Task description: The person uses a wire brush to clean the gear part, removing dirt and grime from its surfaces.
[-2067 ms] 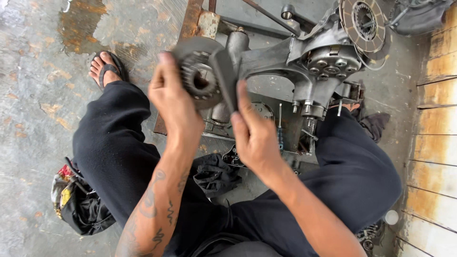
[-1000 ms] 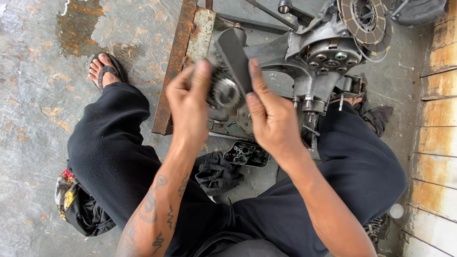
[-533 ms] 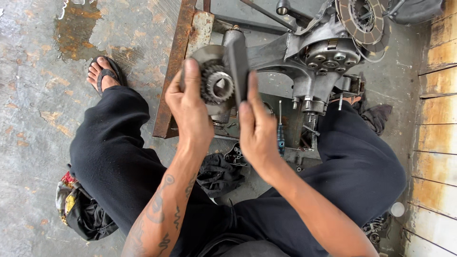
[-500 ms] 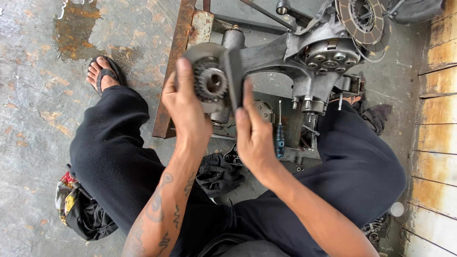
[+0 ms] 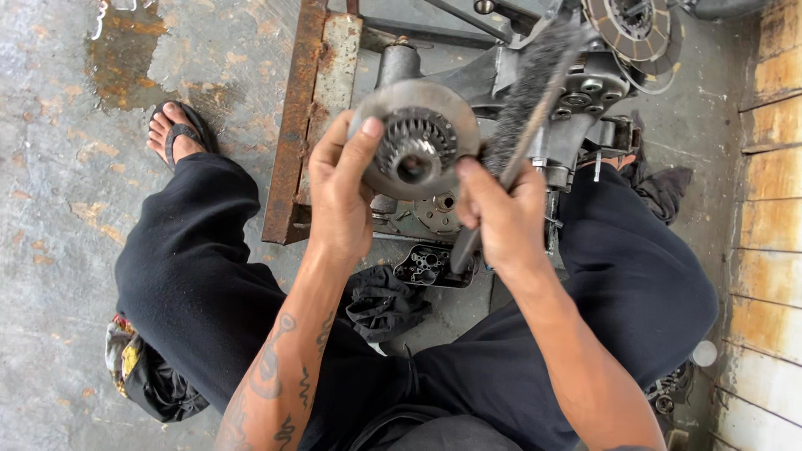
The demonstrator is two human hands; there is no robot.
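My left hand (image 5: 341, 194) is pinching a round gear disc (image 5: 415, 139) while, at three o'clock, my right hand (image 5: 499, 215) is clenching a wire brush (image 5: 525, 92).

Wire brush (image 5: 525, 92) motion-blurred; clutch disc (image 5: 632, 25) cut off by top edge.

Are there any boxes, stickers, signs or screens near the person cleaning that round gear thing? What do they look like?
No boxes, signs or screens show here.
Closest to a package: a crumpled bag on the floor by the left leg, dark with red and yellow patches.
No sticker shows on the round gear part or the wire brush.
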